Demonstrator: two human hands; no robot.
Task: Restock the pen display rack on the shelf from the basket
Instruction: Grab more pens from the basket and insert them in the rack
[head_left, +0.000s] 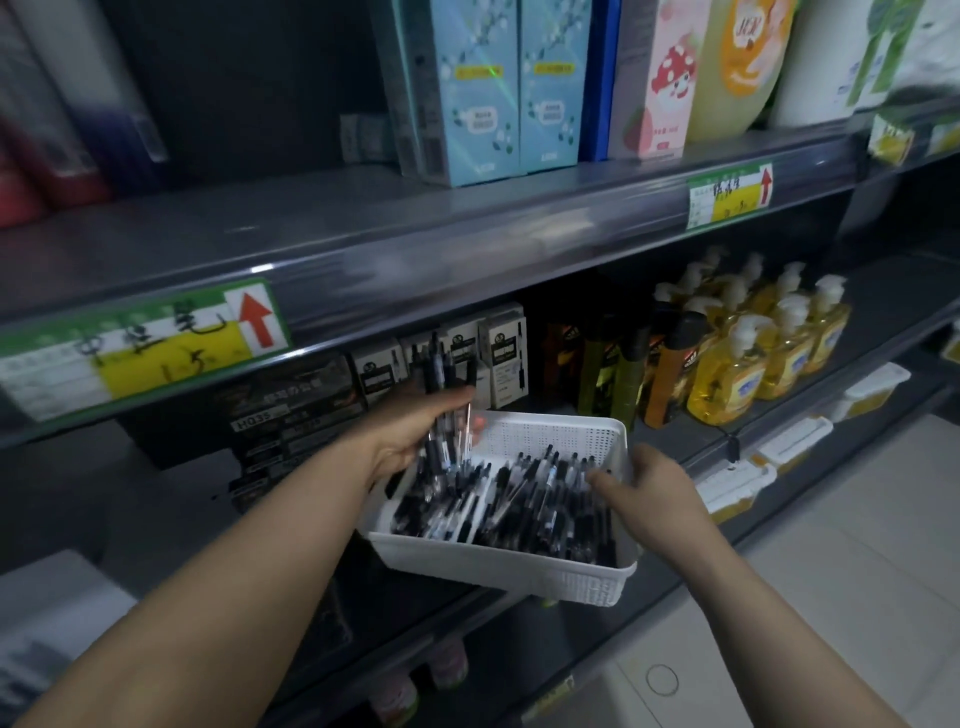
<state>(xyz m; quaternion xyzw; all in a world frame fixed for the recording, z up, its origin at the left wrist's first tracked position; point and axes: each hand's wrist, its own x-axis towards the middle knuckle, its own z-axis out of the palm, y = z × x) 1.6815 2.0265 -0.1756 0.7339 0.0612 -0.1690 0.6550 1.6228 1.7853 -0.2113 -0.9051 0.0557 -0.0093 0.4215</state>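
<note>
A white perforated basket (545, 577) sits on the lower shelf's front edge, holding several black pens (535, 509). My left hand (410, 431) grips a bunch of black pens (441, 395) upright above the basket's left end. My right hand (649, 493) is at the basket's right rim, its fingertips reaching in among the loose pens; whether it holds one is hidden. Behind the left hand stand white pen boxes (504, 353) at the back of the shelf. No separate pen display rack can be made out.
Dark boxes (291, 405) lie left of the basket. Orange-black bottles (670, 364) and yellow soap pump bottles (769, 348) stand to the right. The upper shelf (415, 249) carries blue cartons (483, 88) and price tags (145, 348). Pale floor lies at the lower right.
</note>
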